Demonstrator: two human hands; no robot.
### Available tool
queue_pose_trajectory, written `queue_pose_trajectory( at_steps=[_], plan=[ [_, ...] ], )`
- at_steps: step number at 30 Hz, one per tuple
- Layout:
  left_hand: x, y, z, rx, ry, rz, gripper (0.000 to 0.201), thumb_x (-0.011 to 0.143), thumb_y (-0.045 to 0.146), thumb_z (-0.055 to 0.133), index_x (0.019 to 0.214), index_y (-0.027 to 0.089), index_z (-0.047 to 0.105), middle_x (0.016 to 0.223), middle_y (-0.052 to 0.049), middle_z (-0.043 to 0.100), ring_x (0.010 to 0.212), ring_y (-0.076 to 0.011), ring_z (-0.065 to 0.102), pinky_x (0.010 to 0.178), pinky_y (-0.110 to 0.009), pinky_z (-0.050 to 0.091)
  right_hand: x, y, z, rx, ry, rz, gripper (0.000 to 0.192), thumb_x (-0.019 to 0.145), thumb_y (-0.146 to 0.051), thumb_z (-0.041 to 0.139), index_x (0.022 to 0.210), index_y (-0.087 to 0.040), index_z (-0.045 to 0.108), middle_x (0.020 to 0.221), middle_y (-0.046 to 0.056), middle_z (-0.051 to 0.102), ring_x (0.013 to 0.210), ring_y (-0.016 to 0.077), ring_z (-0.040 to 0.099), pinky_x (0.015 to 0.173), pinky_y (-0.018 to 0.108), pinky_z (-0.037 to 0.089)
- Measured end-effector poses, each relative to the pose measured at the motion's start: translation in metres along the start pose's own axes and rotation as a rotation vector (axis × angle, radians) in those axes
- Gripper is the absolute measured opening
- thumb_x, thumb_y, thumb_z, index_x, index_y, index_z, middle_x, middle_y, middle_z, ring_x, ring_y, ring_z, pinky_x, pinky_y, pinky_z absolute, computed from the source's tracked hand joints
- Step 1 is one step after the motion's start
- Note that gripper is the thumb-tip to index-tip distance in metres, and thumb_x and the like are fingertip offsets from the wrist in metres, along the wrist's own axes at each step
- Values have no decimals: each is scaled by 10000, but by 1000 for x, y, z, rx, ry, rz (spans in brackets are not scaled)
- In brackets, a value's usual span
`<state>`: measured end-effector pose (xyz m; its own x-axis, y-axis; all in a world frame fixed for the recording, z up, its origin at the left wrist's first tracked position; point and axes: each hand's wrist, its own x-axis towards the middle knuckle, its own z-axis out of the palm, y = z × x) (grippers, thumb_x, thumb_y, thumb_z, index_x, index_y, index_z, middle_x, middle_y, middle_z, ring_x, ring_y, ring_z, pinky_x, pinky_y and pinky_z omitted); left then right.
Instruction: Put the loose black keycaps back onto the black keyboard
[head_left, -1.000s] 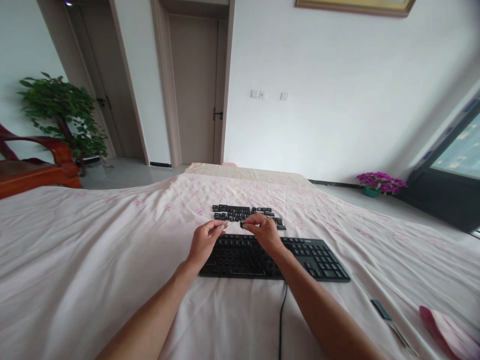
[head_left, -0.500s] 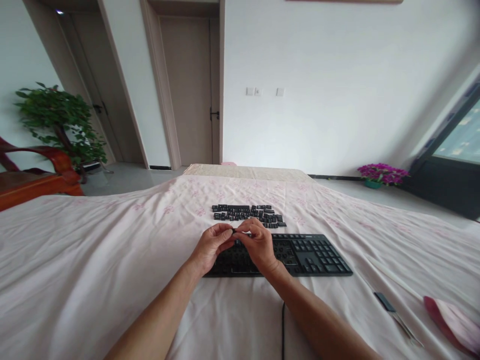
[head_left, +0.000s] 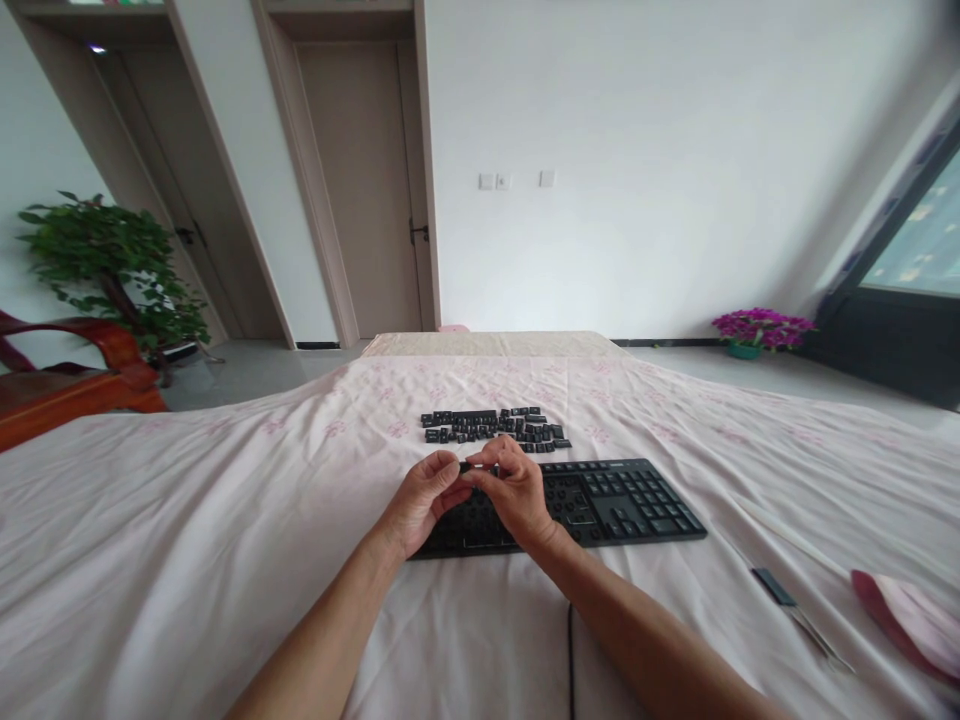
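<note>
A black keyboard (head_left: 619,505) lies on the cloth under my hands. Its right-hand keys are in place, while bare key sockets show across much of the left and middle. My left hand (head_left: 421,502) is closed in a pinch above the keyboard's left part. My right hand (head_left: 517,496) meets it there, fingertips also pinched. Between the fingertips of both is a small black keycap (head_left: 465,467), mostly covered by the fingers. Loose black keycaps (head_left: 475,414), one long bar among them, lie in rough rows just beyond the keyboard.
A wrinkled pale pink cloth (head_left: 247,540) covers the surface. To the right lie a wire-ended tool with a dark handle (head_left: 773,586) and a pink-and-white cloth item (head_left: 907,620). The keyboard's cable (head_left: 571,660) runs toward me. A wooden chair (head_left: 112,375) stands at left.
The view has shifted and tilted slightly. Both hands stay together over the keyboard, the keycap still pinched between their fingertips.
</note>
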<state>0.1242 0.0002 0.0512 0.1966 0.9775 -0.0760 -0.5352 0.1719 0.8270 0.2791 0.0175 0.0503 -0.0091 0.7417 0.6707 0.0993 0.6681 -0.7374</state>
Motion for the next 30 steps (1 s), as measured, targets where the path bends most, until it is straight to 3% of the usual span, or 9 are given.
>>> queue_pose_trajectory(
  at_steps=[4,9,14,19,25,30],
  plan=[
    [0,-1,5,-34,24,35,318,663,303,824,854,182,600,812,14,693,726,-116,689,705,-238,561,-1,0,-2,-31,28,-42,84,735,-296,769,801,-261,730,750,-3,572,738,156,555,678,300,470],
    [2,-1,3,-45,65,53,382,652,289,830,923,193,579,780,27,685,637,-92,671,608,-202,557,-2,-5,-2,8,-25,-101,30,753,-268,755,768,-259,731,731,0,597,737,160,570,691,313,478],
    [2,-2,2,-2,93,94,402,648,302,830,947,194,586,774,28,678,641,-91,681,520,-149,514,-3,-8,0,13,-15,-65,32,778,-275,728,806,-264,739,720,1,622,701,152,562,634,294,465],
    [1,-4,5,-21,120,117,384,626,282,848,899,188,596,775,35,677,677,-87,684,566,-148,525,-2,-8,0,30,-31,-55,108,803,-237,700,882,-287,753,747,1,633,728,154,574,676,299,477],
    [0,-2,7,-9,88,28,382,617,334,852,840,168,590,772,8,678,674,-113,688,603,-197,555,-4,-7,-2,30,-13,-100,97,805,-220,695,857,-281,751,764,7,627,753,160,591,692,308,494],
    [-3,4,6,12,56,-14,415,610,332,856,899,178,601,763,6,681,671,-123,690,621,-217,560,-5,-3,-5,15,-48,-138,78,808,-227,699,833,-277,753,767,9,613,753,154,590,692,306,498]
  ],
)
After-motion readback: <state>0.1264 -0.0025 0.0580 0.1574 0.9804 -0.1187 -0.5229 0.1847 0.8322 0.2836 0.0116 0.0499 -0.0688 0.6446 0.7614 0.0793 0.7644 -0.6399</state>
